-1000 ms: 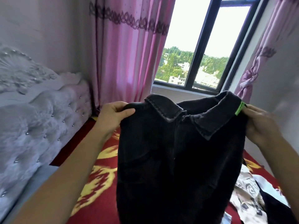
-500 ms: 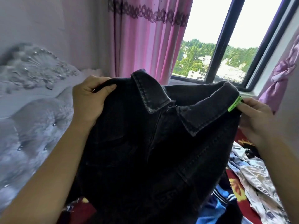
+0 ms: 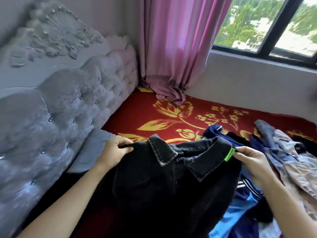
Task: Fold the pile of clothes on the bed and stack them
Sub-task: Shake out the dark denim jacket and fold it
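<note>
**laundry_lurker:** Jacket question — why hold the black denim jacket (image 3: 171,182) by the shoulders like that?

**foldguy:** Probably so the weight hangs evenly and the front faces up. Left hand (image 3: 114,154) is pinching the fabric at one shoulder, right hand (image 3: 253,162) is pinching the other, right by the neon green tag (image 3: 229,154). Collar sits spread open between them. Looks like the body of it is draped down toward the person over the red and gold bedspread (image 3: 154,112), just beside the unfolded pile (image 3: 274,152) on the right.

**laundry_lurker:** Denim folds badly though, no?

**foldguy:** It's stiff and thick, faded along the collar seams, so I'd guess it creases in slabs rather than soft folds. The pile is thinner stuff — a shiny blue striped piece, something patterned and crumpled. Tufted grey headboard (image 3: 60,103) on the left leaves a clear patch of bed, probably where it gets laid flat.
</note>
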`<move>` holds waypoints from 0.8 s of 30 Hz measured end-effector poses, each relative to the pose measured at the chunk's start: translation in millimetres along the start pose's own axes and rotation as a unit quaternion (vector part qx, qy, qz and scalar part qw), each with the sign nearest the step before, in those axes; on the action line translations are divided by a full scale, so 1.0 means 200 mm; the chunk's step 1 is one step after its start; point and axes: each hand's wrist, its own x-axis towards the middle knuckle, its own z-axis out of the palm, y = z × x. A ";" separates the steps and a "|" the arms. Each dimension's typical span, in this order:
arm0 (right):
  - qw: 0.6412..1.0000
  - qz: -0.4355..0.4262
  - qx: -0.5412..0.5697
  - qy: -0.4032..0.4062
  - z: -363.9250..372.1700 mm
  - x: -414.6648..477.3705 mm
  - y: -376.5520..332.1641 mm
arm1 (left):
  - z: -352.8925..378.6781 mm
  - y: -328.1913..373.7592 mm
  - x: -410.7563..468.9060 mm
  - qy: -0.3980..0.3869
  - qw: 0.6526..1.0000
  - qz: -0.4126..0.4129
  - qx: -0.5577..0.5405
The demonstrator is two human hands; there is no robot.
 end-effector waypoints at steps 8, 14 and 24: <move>0.950 0.118 -0.289 0.016 -0.06 0.18 0.25 | 0.13 -0.12 0.12 -0.239 0.947 -0.077 0.198; 0.949 0.162 -0.269 0.035 0.10 0.62 0.20 | 0.21 -0.03 0.62 -0.113 0.976 -0.058 0.177; 0.959 -0.021 -0.280 0.035 0.47 1.12 0.17 | 0.47 0.01 1.29 -0.025 0.956 -0.020 0.293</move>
